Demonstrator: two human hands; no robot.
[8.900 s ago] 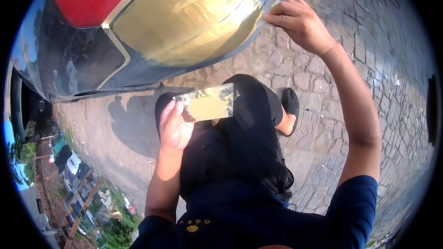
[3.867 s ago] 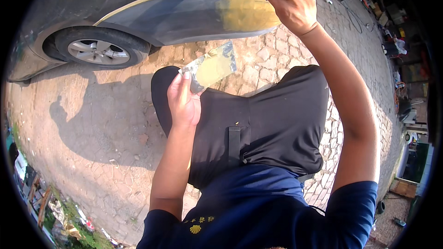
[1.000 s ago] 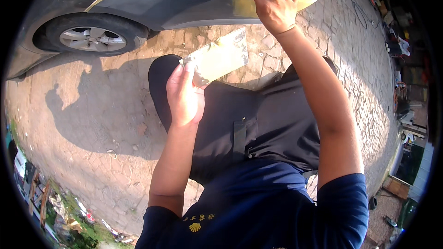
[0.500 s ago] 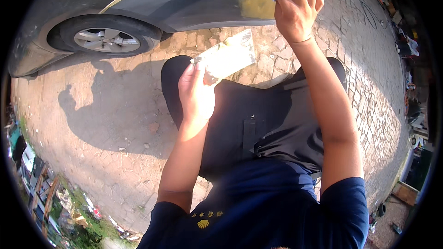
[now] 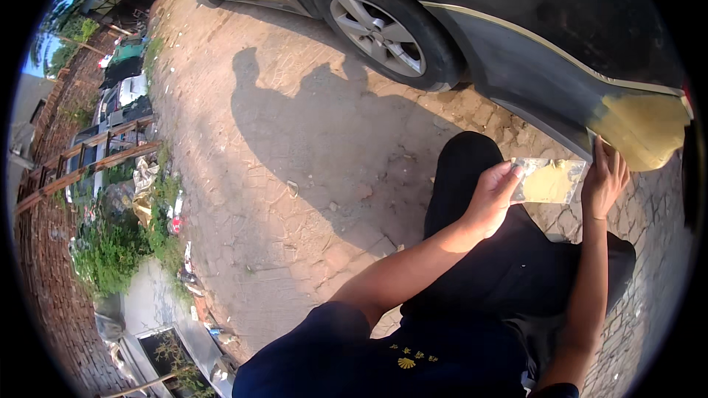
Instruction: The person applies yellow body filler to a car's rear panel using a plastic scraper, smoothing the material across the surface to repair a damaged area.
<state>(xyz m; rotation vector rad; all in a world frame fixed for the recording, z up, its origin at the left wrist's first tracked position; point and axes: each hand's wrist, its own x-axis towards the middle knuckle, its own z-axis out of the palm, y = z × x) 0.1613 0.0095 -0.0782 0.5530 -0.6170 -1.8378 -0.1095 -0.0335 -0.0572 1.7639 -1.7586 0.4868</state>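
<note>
My left hand grips a thin flat mixing board by its near left edge. Yellowish putty is smeared across the board, with a small lump at its far edge. My right hand pinches a flat putty spreader, seen almost edge-on, beside the lower side of a dark car. A broad yellow putty patch covers the car's lower corner, just beyond my right fingers. I cannot tell whether the spreader touches the panel.
The car's wheel stands at the far middle. Pale masking tape runs along the body. Paving surrounds my bent knees, with shadows cast over it. Plants, wooden beams and clutter line the left, before a brick wall.
The view has swung left, bringing the wheel and left-hand clutter further in. My right hand has come down from the putty patch, close to the board in my left hand.
</note>
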